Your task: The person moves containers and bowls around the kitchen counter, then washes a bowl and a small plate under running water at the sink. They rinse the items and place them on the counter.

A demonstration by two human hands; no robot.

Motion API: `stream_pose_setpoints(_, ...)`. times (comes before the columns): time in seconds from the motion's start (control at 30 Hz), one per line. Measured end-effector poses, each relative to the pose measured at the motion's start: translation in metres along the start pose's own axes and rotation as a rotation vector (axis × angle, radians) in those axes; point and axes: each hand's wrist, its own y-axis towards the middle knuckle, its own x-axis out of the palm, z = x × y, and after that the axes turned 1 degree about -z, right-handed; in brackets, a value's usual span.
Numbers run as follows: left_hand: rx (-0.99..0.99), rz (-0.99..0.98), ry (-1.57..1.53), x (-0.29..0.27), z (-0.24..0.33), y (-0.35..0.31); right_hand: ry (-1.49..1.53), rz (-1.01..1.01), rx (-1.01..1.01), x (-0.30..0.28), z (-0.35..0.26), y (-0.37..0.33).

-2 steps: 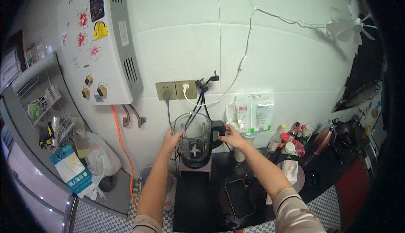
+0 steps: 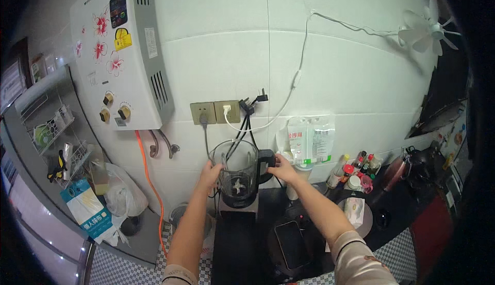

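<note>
A clear, lidless blender jar (image 2: pixel 247 175) with a metal blade (image 2: pixel 237 186) at its bottom stands upright on the blender base (image 2: pixel 227 204), by the wall. My left hand (image 2: pixel 209 175) presses against the jar's left side, thumb toward the front and fingers partly hidden behind it. On the other side, my right hand (image 2: pixel 282 169) closes round the black handle (image 2: pixel 266 160), with some fingertips out of sight. A dark phone (image 2: pixel 292 243) lies on the black counter (image 2: pixel 234 254) in front of my right forearm.
Behind the jar are wall sockets (image 2: pixel 215 112) with plugs and hanging cords. Bottles (image 2: pixel 339 171) and a pink cup (image 2: pixel 365 183) stand to the right. A white water heater (image 2: pixel 121 53) hangs at upper left, its orange hose (image 2: pixel 147 176) running down. A small fan (image 2: pixel 429 27) is at upper right.
</note>
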Motion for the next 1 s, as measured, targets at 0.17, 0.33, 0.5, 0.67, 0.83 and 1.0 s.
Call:
stream_pose_setpoints(0.17, 0.024, -0.003, 0.025, 0.007, -0.002, -0.005, 0.285, 0.142, 0.066, 0.024, 0.019, 0.019)
stream_pose_setpoints(0.33, 0.111, 0.061, -0.03, 0.007, -0.011, -0.018, 0.365, 0.208, 0.064, 0.035, -0.003, 0.001)
stream_pose_setpoints(0.5, 0.112, 0.026, -0.003, 0.009, -0.003, -0.041, 0.379, 0.253, -0.005, 0.037, -0.017, -0.021)
stream_pose_setpoints(0.67, 0.236, 0.042, -0.042, 0.015, 0.022, -0.054, 0.332, 0.229, -0.079, 0.024, -0.023, -0.007)
stream_pose_setpoints(0.83, 0.269, 0.072, 0.029, 0.01, 0.059, -0.087, 0.393, 0.157, -0.067, 0.012, -0.076, -0.027)
stream_pose_setpoints(1.0, 0.414, 0.079, 0.152, 0.014, 0.073, -0.123, 0.529, 0.093, 0.066, -0.002, -0.106, -0.065)
